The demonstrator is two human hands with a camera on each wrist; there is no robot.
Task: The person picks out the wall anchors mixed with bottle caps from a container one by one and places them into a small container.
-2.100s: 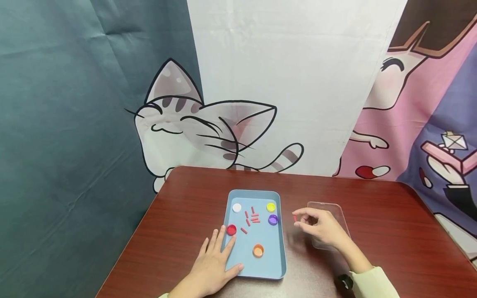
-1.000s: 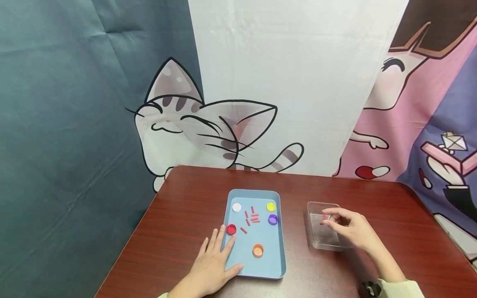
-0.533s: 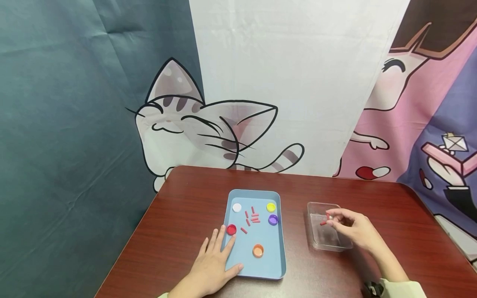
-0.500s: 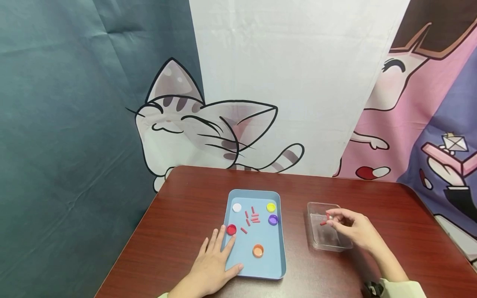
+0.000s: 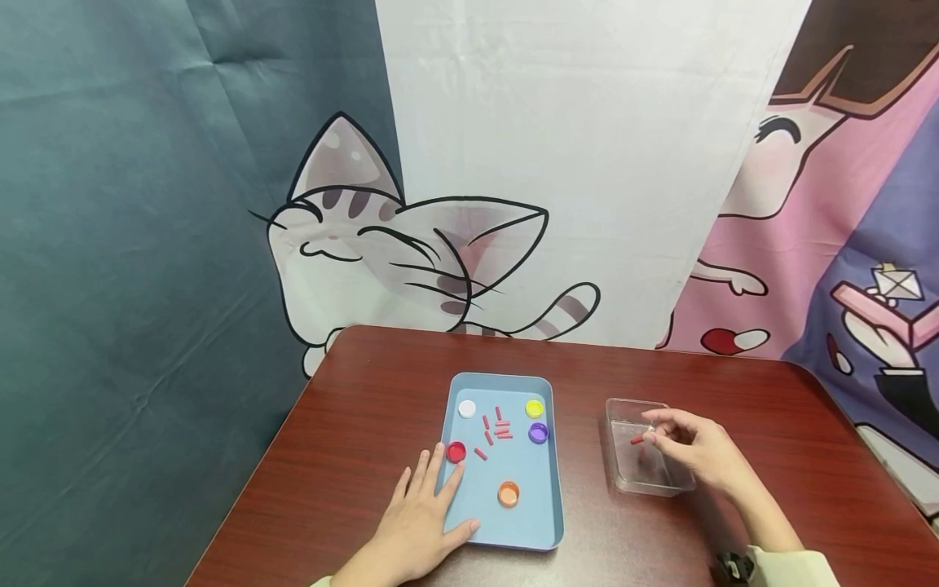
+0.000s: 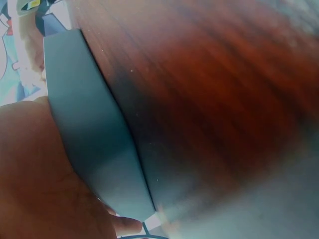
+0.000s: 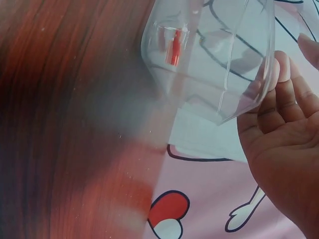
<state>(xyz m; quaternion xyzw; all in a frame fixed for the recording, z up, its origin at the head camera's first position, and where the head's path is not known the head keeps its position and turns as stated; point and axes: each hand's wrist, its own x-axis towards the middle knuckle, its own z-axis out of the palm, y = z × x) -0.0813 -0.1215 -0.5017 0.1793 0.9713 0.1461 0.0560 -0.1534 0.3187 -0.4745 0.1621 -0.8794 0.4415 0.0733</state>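
Note:
My left hand (image 5: 414, 522) lies with fingers spread over the left edge of a blue tray (image 5: 531, 526), near a red bottle cap (image 5: 456, 452). Several short pinkish-red sticks (image 5: 480, 454) are scattered in the tray. At the right, my right hand (image 5: 693, 447) hovers over the right side of a clear plastic box (image 5: 660, 492), thumb and index finger apart with nothing between them. Inside the box, short red sticks (image 5: 637, 439) show below the fingertips. From the right wrist view, red sticks (image 7: 174, 47) appear through the box wall, the fingers beside its rim.
White (image 5: 467, 409), yellow and purple caps (image 5: 539, 433) sit in the far part of the tray, and an orange cap (image 5: 509, 494) in its near part. Both containers stand on a brown wooden table (image 5: 396, 383). A printed cloth (image 5: 587, 163) hangs behind it.
My right hand has carried a red stick rightward from beside the tray to over the clear box and let it go there. The left hand has stayed on the tray.

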